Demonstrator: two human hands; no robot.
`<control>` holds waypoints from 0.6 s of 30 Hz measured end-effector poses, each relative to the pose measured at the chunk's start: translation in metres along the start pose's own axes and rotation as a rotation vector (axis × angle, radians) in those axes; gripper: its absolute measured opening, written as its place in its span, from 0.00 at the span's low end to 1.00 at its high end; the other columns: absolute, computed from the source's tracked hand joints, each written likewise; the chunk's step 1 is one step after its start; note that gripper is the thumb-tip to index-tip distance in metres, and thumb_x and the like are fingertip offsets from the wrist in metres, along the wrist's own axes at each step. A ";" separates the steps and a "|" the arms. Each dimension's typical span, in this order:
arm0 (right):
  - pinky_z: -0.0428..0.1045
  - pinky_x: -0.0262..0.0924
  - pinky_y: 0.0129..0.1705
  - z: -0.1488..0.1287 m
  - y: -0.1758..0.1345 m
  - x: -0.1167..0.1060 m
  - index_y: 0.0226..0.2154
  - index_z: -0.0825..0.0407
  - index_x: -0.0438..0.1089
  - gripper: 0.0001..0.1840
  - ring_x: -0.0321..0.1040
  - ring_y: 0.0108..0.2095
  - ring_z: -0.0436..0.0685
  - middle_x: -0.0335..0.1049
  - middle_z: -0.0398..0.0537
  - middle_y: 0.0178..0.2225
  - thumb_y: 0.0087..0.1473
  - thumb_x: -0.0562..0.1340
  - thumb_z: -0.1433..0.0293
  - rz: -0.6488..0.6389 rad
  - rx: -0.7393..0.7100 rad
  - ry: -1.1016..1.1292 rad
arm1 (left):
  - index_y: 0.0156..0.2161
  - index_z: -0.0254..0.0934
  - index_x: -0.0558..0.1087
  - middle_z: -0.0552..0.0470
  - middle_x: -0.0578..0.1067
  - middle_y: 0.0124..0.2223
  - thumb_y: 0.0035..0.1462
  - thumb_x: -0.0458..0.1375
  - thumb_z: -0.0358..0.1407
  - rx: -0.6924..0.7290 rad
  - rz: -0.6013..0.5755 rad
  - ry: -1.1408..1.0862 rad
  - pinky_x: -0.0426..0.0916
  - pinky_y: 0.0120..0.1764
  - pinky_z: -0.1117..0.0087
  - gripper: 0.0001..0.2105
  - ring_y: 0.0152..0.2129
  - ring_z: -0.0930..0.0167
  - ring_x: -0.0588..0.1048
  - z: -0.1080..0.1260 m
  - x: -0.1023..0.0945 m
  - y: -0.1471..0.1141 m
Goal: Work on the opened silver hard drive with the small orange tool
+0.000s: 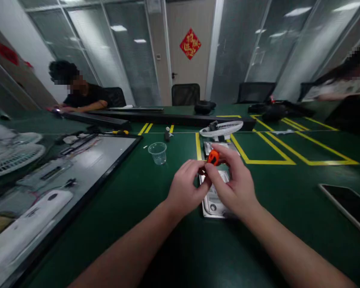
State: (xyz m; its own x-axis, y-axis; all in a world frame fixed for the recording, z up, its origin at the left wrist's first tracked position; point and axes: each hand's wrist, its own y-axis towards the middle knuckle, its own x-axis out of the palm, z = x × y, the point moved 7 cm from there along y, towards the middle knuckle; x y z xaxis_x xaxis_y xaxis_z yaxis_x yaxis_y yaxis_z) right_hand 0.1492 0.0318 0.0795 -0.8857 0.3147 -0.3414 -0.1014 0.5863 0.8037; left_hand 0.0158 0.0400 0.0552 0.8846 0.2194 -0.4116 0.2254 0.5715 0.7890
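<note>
Bare forearms (132, 244) nearest, reaching in low over the green desk (288, 248) and meeting at mid-view.

State of work: silver drive (212, 208) lying flat below the hands, short edge toward the wearer. Top plate looks to be on, judging by the near end; middle covered by the hands, so screws there, in or out, cannot be told. No part seen lifted off or set aside beside it. Reads as early handling: orange tool (213, 157) up in the fingers, opening of the drive not yet evident. Second drive (209, 148) lies flat just beyond the first; plate looks on there too, partly hidden. Clear cup (158, 154) to the left; contents too faint to make out.

Fingers: right hand (238, 182) clamped on the tool, thumb on the near side, fingers curled round the far side. Left hand (186, 184) curled, thumb and index nearly together just left of and below the orange end; whether they grip its lower part, cannot tell.

Position: tool between the two sets of fingertips, above the drive's far portion. Its lower end hidden; contact with the drive unconfirmed.
</note>
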 end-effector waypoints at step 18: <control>0.59 0.71 0.49 0.000 0.001 -0.002 0.62 0.43 0.65 0.25 0.73 0.47 0.60 0.74 0.51 0.52 0.64 0.64 0.69 0.005 0.017 0.014 | 0.45 0.37 0.72 0.51 0.75 0.38 0.62 0.60 0.28 -0.015 0.008 0.009 0.68 0.39 0.67 0.07 0.35 0.69 0.73 -0.001 -0.001 0.000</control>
State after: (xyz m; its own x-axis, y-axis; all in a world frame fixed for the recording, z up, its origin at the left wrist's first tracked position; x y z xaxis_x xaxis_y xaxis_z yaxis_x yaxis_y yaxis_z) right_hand 0.1512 0.0318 0.0809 -0.8924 0.3072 -0.3306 -0.0896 0.5975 0.7968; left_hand 0.0144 0.0404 0.0548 0.8826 0.2313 -0.4092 0.2116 0.5818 0.7854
